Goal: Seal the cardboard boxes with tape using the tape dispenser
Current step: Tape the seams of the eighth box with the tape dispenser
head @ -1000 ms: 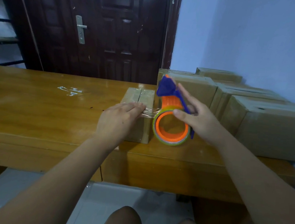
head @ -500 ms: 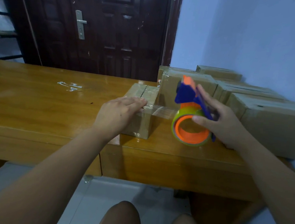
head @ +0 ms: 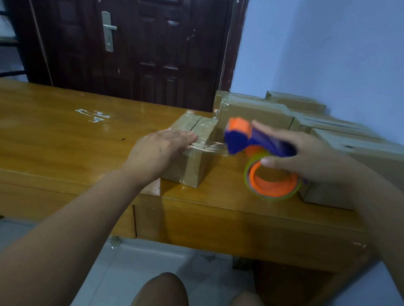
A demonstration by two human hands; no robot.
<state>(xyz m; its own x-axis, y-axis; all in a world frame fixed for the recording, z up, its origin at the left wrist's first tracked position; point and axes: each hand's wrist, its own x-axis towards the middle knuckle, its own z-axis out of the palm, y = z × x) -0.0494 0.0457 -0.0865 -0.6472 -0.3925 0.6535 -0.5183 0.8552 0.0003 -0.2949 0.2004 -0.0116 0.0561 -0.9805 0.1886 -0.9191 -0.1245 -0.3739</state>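
Change since earlier: tape dispenser (head: 266, 158) now sits further to the right of the small box than a second ago, tipped so its blue head leans toward the box, and a longer strip of clear tape (head: 208, 148) spans the gap; the left hand stays flat on the box.
Left hand (head: 159, 150): palm down, fingers straight and together, pressing on the near part of the small cardboard box's top, fingertips at the spot where the tape meets the cardboard.
Right hand (head: 309, 159): wrapped around the dispenser's blue handle, thumb laid on the front of the roll, fingers over the top; it is blurred by motion.
Tape dispenser: orange and blue, held in the air above the table edge, to the right of the small box and apart from it; its orange-cored roll (head: 273, 180) hangs lowest.
Tape: runs from under the left fingertips across the box's right edge to the dispenser's blue head.
Small cardboard box (head: 190, 159): rests on the wooden table (head: 52, 136) near its front edge; the top flap seam shows as a dark open line on the far half.
Other boxes (head: 342, 139): stacked along the blue wall at the table's right end, behind the right hand.
Background: dark wooden door (head: 142, 39) beyond the table.
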